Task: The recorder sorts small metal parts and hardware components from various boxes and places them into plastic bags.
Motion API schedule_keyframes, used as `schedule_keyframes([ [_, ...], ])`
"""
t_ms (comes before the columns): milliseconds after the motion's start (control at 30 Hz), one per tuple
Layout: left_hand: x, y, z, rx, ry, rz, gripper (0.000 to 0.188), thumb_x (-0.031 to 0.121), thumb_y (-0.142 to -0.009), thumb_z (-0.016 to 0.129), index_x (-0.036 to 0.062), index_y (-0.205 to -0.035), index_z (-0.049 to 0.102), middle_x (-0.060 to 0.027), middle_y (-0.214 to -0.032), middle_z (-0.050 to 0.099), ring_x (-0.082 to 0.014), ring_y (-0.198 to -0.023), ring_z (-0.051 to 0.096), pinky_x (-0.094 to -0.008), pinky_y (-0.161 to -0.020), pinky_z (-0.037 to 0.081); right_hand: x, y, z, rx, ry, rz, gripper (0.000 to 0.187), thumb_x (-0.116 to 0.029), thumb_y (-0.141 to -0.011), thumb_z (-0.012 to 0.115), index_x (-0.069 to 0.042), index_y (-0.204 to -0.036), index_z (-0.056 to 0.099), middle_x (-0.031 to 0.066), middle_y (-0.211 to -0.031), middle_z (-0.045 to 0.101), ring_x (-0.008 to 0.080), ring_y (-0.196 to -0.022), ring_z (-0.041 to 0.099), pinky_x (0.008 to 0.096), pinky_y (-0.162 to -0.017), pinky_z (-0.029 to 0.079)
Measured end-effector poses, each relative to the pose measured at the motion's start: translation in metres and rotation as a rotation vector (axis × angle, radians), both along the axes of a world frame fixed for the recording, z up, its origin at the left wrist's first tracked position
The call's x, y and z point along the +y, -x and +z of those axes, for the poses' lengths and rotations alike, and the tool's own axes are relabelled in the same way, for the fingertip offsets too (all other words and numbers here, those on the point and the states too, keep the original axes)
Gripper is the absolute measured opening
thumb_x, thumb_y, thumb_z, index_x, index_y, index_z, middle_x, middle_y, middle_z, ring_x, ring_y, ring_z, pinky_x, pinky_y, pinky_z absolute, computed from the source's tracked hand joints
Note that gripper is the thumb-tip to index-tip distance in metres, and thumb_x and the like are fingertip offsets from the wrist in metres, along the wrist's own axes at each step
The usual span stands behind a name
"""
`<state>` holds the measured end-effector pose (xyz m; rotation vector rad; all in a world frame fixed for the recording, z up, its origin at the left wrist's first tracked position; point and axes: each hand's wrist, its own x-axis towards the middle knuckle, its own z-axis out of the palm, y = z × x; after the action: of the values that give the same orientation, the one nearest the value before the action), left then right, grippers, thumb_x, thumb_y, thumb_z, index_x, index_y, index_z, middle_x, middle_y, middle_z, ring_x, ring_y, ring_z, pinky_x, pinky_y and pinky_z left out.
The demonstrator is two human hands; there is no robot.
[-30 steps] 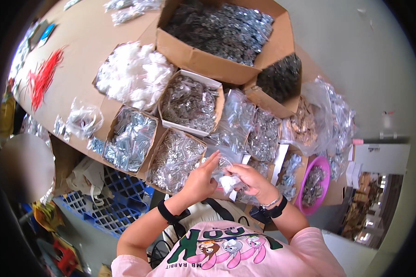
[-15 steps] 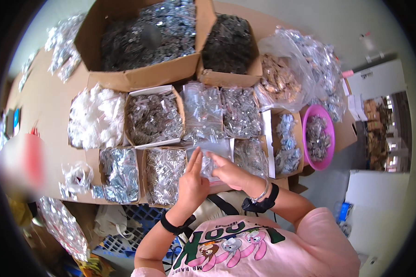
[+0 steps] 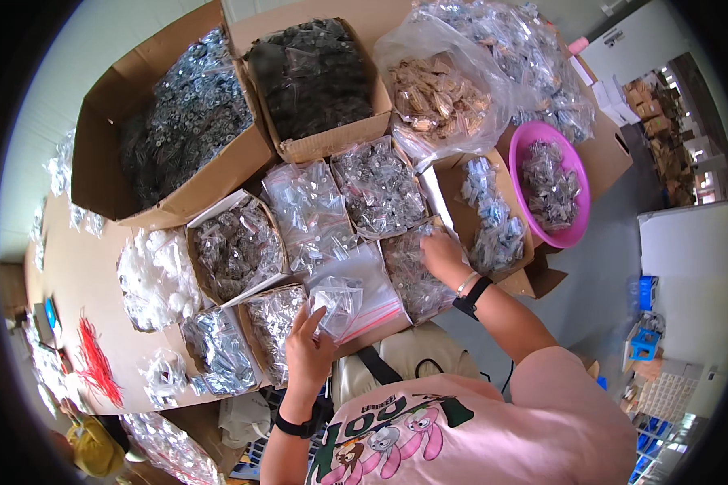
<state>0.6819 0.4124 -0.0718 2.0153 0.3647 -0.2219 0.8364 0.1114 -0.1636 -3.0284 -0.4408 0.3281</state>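
Observation:
My left hand (image 3: 309,349) pinches the edge of a small clear plastic bag (image 3: 338,299), which stands partly puffed out above a stack of flat clear zip bags (image 3: 372,283) with a red stripe. To the right, my right hand (image 3: 443,257) reaches into a cardboard box of small clear packets (image 3: 412,279) with metal parts. Its fingers are bent down among the packets, and what they grip is hidden. Close by my left hand is a box of packets with silvery parts (image 3: 273,323).
Large cartons of metal washers (image 3: 194,105) and black parts (image 3: 311,81) stand at the back. A plastic sack of brownish packets (image 3: 441,101), a pink basin (image 3: 578,218) and a box of bluish packets (image 3: 489,222) are at right. White packets (image 3: 158,279) and red ties (image 3: 97,368) lie left.
My hands have moved apart: the right went into the packet box on the right, while the left now holds a small bag up. The view has turned and shifted right.

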Motion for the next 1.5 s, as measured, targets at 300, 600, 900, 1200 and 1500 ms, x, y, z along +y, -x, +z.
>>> schedule_keyframes([
  [300, -0.001, 0.000, -0.009, -0.019, -0.068, -0.014, 0.050, -0.006, -0.076, 0.048, -0.0058, -0.125, 0.061, -0.0257, -0.134, 0.057, -0.0265, -0.078, 0.073, -0.0301, -0.060, 0.055, -0.029, 0.001, 0.042, 0.567, -0.883, -0.314, 0.029, -0.030, -0.093, 0.068, -0.001, -0.097, 0.072, 0.0070, -0.082, 0.072, 0.0109, -0.073, 0.064, 0.0301, -0.064, 0.052],
  [600, -0.010, -0.010, 0.009, 0.032, -0.063, 0.006, 0.055, -0.010, -0.074, 0.045, -0.0069, -0.127, 0.059, -0.0225, -0.134, 0.057, -0.0255, -0.076, 0.073, -0.0290, -0.057, 0.058, -0.070, -0.019, 0.056, 0.535, -1.674, -0.716, 0.014, -0.014, -0.095, 0.062, -0.006, -0.086, 0.054, 0.0129, -0.100, 0.069, 0.0233, -0.097, 0.069, 0.0419, -0.086, 0.060],
  [900, -0.021, -0.011, 0.008, 0.028, -0.150, -0.016, 0.050, -0.009, -0.076, 0.044, -0.0100, -0.124, 0.060, -0.0268, -0.132, 0.057, -0.0273, -0.075, 0.073, -0.0305, -0.052, 0.059, -0.130, -0.117, -0.053, -0.141, -0.291, -0.381, 0.021, -0.011, -0.086, 0.063, 0.001, -0.103, 0.057, 0.0256, -0.100, 0.062, 0.0365, -0.092, 0.067, 0.0511, -0.078, 0.057],
  [1200, -0.028, -0.006, -0.003, 0.015, -0.205, 0.007, 0.050, -0.009, -0.077, 0.043, -0.0082, -0.123, 0.061, -0.0262, -0.130, 0.058, -0.0275, -0.074, 0.073, -0.0305, -0.050, 0.058, -0.119, -0.120, -0.031, 0.198, -0.075, -0.329, 0.026, -0.028, -0.090, 0.060, -0.006, -0.102, 0.066, 0.0150, -0.103, 0.066, 0.0243, -0.091, 0.067, 0.0422, -0.076, 0.057],
  [1500, -0.034, -0.008, 0.001, 0.028, -0.197, 0.023, 0.054, -0.009, -0.075, 0.044, -0.0058, -0.126, 0.060, -0.0225, -0.134, 0.058, -0.0225, -0.072, 0.072, -0.0268, -0.047, 0.058, -0.126, -0.067, 0.051, 1.188, -2.490, -0.322, 0.051, -0.045, -0.093, 0.060, -0.016, -0.135, 0.054, 0.0088, -0.115, 0.067, 0.0303, -0.120, 0.056, 0.0631, -0.104, 0.038],
])
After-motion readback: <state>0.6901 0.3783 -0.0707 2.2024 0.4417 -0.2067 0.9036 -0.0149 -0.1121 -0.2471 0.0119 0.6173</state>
